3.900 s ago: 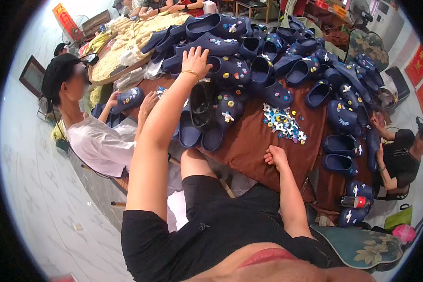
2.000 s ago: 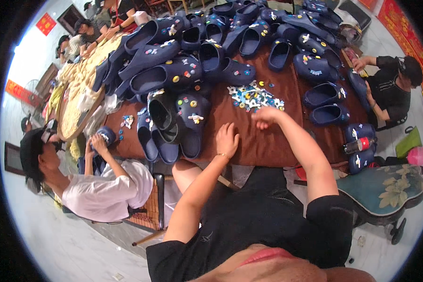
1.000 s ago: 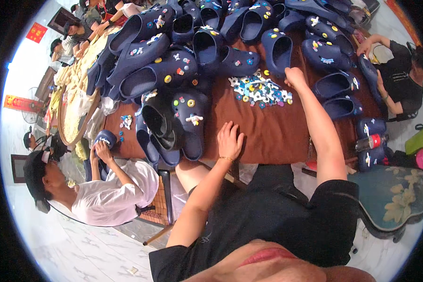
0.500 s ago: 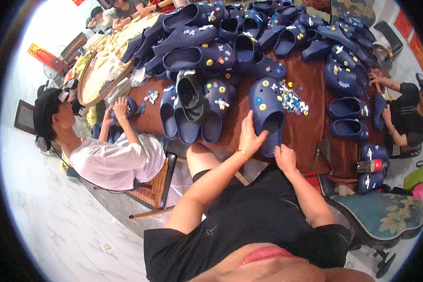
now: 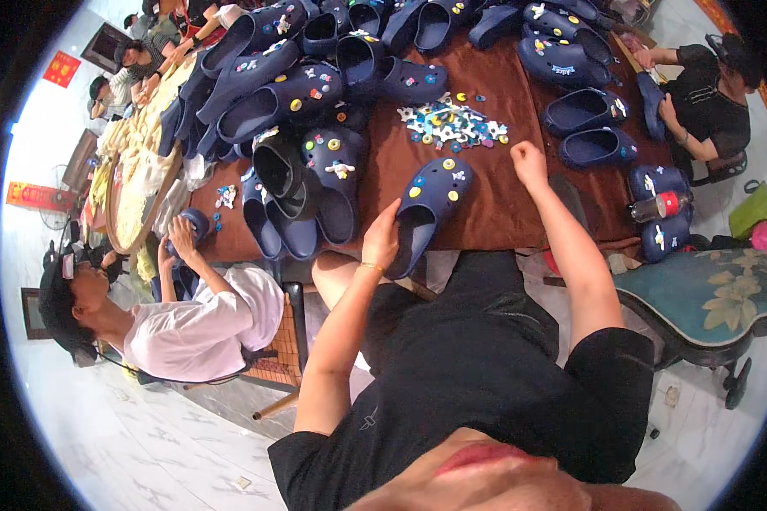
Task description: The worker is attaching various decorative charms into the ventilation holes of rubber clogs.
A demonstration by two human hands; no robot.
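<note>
My left hand (image 5: 382, 240) grips the heel end of a navy clog (image 5: 435, 189), with its thumb toward the opening. The clog lies at the table's near edge, toe pointing away, with a few small yellow and white charms on its toe. My right hand (image 5: 529, 165) is over the table to the right of the clog, fingers curled closed. What it holds, if anything, is hidden. Just beyond, left of that hand, lies a loose pile of small charms (image 5: 456, 124), mostly white, blue and dark.
Many navy clogs (image 5: 273, 106) are heaped at the far left of the brown-covered table (image 5: 494, 204). More clogs (image 5: 592, 146) and a dark drink bottle (image 5: 659, 207) lie to the right. People work at left and right. A round tray (image 5: 172, 183) stands far left.
My right hand has left the clog's heel and moved right, toward the charm pile. My left hand still holds the clog, now tilted with its toe to the right. The view has shifted.
</note>
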